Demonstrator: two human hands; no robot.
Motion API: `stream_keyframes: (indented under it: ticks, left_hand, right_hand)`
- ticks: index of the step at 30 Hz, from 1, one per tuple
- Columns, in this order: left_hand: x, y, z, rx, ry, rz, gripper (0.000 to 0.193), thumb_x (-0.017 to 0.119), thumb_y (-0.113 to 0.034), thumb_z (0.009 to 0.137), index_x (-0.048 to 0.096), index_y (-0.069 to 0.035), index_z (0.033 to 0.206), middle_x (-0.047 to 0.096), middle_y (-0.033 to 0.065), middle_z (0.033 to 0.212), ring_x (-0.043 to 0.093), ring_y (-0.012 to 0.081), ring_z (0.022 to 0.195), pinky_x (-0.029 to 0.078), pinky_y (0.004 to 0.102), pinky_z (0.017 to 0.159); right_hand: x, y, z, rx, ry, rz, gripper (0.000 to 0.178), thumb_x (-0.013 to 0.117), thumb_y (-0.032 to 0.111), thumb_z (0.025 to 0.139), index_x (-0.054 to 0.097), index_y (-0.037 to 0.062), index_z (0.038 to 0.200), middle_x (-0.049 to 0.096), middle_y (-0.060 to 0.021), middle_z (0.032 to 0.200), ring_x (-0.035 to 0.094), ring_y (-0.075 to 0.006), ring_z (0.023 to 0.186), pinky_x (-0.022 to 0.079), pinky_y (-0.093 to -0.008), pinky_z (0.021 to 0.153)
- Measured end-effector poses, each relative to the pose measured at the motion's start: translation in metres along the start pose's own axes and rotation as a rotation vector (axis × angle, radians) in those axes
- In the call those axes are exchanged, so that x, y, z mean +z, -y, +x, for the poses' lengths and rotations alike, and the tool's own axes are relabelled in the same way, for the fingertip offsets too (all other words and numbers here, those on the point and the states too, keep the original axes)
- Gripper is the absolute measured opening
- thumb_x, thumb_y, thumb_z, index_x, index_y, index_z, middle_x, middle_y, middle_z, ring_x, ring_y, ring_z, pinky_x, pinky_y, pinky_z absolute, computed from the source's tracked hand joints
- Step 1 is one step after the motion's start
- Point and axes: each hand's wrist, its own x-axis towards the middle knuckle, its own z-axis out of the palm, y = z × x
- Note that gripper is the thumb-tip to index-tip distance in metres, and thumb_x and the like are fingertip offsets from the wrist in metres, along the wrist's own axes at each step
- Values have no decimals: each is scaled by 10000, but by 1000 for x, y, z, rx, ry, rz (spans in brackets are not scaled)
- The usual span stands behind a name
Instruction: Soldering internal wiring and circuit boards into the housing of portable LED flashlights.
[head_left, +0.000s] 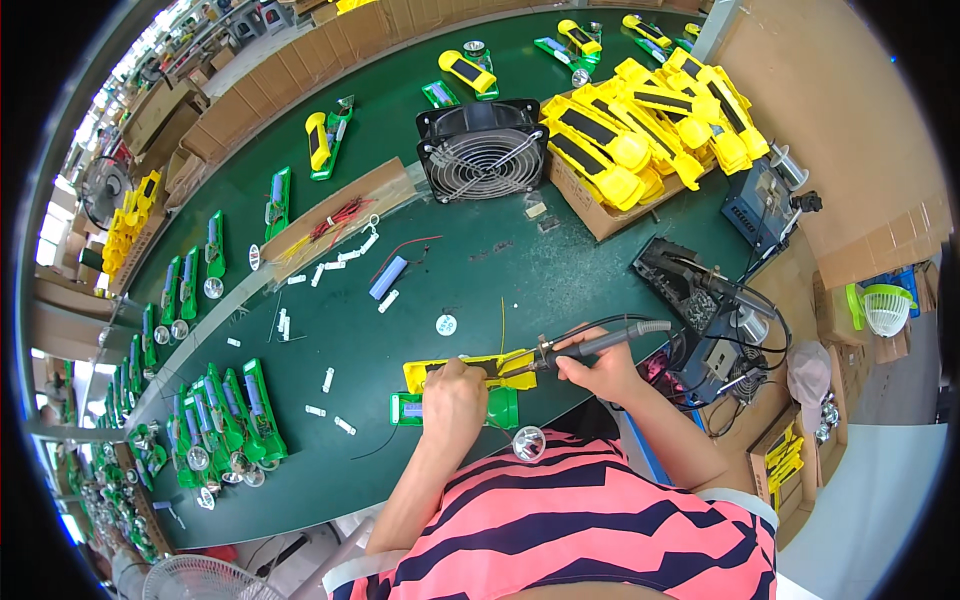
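Observation:
My right hand is closed round the grey handle of a soldering iron. The iron's tip reaches left into a yellow flashlight casing half, which lies lengthwise on the bench. Over that casing my left hand is closed, fingers curled down; what its fingertips pinch is hidden beneath the hand. Just nearer to me lies a green flashlight casing half with a blue-grey battery inside, partly covered by the left hand. A round shiny reflector rests by its right end, at the bench edge.
A black fan stands at the back, beside a carton heaped with yellow casings. Soldering stations and cables sit at right. Green flashlight bodies are grouped at left. A loose battery and small white parts are scattered about.

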Motion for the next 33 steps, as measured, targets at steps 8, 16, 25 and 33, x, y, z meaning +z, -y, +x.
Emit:
stream_keyframes:
  ticks: [8,16,25,33]
  left_hand:
    - [-1,0,0,-2,9,17,79,589,-23,654,640,-26,715,544,122,687,551,297,632,443,384,605]
    - [-1,0,0,-4,31,35,79,584,-31,663,638,-27,721,539,124,686,546,298,645,437,387,618]
    - [-2,2,-2,-1,11,42,72,581,-29,667,636,-19,713,545,134,681,550,306,627,439,388,602]
    - [-2,-1,0,4,10,53,65,584,-32,664,633,-18,705,533,135,665,547,303,622,432,392,596]
  right_hand:
    - [9,-9,-8,-32,-71,24,158,621,33,753,564,-25,889,585,-67,775,609,-119,655,484,-226,560]
    - [12,-9,-19,-18,-122,31,141,616,40,777,564,-27,889,605,-85,767,618,-126,657,489,-230,570]
    - [21,25,-39,-266,-146,-240,171,592,56,795,566,-33,938,630,-133,825,636,-136,662,488,-250,558]
    - [60,22,-25,-144,158,-427,747,723,186,641,319,13,1244,492,-127,1183,472,-294,1097,142,-524,1035]
